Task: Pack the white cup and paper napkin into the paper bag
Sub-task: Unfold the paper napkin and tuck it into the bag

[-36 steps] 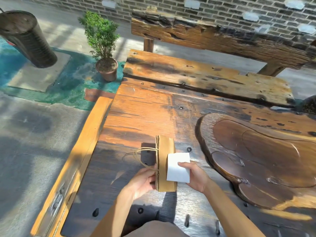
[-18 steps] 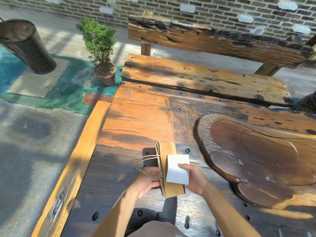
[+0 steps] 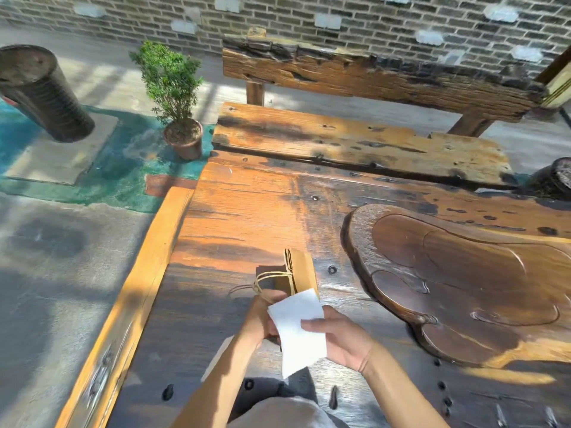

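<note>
A brown paper bag [image 3: 302, 271] with twine handles [image 3: 268, 278] is held flat over the wooden table [image 3: 241, 217]; its near end is hidden behind the napkin and my hands. My left hand [image 3: 262, 316] grips the bag's near left edge by the handles. My right hand [image 3: 343, 335] pinches a white paper napkin [image 3: 298, 329], which hangs in front of the bag's near end. No white cup is in view.
A dark carved wooden tray [image 3: 463, 282] lies on the table to the right. A wooden bench [image 3: 355, 143] stands beyond the table, with a brick wall [image 3: 309, 23] behind. A potted plant [image 3: 176, 97] and a dark cylinder [image 3: 40, 94] stand on the floor at left.
My right hand has pulled the napkin nearer to me and tilted it, so it now covers the bag's near end. The bag has turned slightly in my left hand.
</note>
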Available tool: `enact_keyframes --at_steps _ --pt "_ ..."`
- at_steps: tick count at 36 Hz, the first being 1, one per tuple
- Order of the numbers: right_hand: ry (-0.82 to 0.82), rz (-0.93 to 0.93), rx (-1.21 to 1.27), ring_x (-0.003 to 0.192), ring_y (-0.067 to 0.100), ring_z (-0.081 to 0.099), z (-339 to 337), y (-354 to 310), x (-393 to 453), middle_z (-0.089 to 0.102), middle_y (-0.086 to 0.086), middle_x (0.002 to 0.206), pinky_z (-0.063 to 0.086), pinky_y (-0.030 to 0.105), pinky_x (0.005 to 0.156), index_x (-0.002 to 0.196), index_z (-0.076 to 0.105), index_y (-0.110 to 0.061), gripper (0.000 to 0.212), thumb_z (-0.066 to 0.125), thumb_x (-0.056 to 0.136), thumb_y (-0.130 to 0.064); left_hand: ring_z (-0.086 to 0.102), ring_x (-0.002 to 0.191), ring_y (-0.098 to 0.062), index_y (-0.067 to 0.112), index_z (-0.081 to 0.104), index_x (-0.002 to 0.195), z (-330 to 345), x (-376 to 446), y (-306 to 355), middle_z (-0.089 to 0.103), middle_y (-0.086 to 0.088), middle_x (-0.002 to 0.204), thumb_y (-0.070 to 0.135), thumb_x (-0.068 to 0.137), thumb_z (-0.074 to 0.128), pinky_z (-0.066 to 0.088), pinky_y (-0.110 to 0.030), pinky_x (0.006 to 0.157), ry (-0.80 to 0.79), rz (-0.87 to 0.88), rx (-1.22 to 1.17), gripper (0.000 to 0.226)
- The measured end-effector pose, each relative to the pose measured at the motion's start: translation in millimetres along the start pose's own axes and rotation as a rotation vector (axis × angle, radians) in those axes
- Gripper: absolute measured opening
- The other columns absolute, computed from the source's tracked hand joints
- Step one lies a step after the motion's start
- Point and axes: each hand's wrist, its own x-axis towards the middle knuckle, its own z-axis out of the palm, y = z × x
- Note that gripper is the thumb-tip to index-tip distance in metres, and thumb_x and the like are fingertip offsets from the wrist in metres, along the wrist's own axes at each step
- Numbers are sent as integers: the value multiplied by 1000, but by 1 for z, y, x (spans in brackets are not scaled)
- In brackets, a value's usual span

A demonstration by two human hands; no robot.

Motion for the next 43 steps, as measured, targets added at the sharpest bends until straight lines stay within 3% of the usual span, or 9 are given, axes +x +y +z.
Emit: enact_keyframes --at_steps 2,4,12,16,20,31,37,40,43 --pt "30 42 -131 99 15 72 9 -1 -1 77 1 106 57 28 85 126 57 -10 38 56 91 5 60 46 -10 11 62 66 -1 0 -1 63 2 53 2 88 53 48 -21 48 2 11 -13 26" --pt "75 47 -237 95 10 71 12 -3 -1 77 -3 101 56 23 81 122 60 -12 33 58 92 1 57 50 -18 8 63 64 0 -4 3 60 -6 57 10 79 58 44 -21 45 -34 77 35 15" --pt "267 -10 -373 95 25 69 2 -9 -8 74 16 110 52 35 82 113 72 -8 40 75 77 -25 70 67 -29 -6 74 82 2 -11 5 75 -22 81 1 87 59 51 -31 57 43 97 117 17" --pt "341 -26 -446 97 29 69 -3 -17 -14 74 17 112 50 41 85 114 72 -8 31 70 86 -22 76 67 -17 9 77 80 5 -14 7 78 -3 72 -4 90 56 60 -27 56 37 60 127 27" --pt "391 -45 -564 103 34 69 -5 -26 -20 75 13 111 50 42 84 111 73 -14 30 68 86 -29 76 81 -31 -4 74 96 5 -15 10 77 -18 89 -9 91 51 63 -43 73 13 61 75 24" --pt "506 -25 -925 83 9 64 -17 -31 -19 69 -1 98 49 15 63 111 66 -16 21 54 101 -30 75 80 -31 -4 73 88 -2 -15 10 76 -20 86 -6 93 49 63 -41 76 57 76 85 24" --pt "658 55 -1140 72 11 54 -33 -31 -11 51 -4 77 40 20 57 77 49 -19 29 45 103 -32 76 71 -22 -5 71 92 -5 -21 11 76 -15 87 -9 91 52 61 -25 61 89 39 67 19" --pt "718 120 -1110 82 22 57 -41 -34 3 51 2 83 48 28 62 77 45 -17 29 45 102 -31 75 67 -18 -3 71 93 -4 -23 13 75 -10 86 -7 87 62 60 -23 61 80 28 71 12" --pt "650 183 -1126 98 24 58 -38 -44 17 59 7 103 51 38 86 105 54 -10 22 46 102 -30 74 68 -15 0 72 90 -3 -23 12 74 -9 88 -5 84 66 59 -21 61 57 32 117 9"
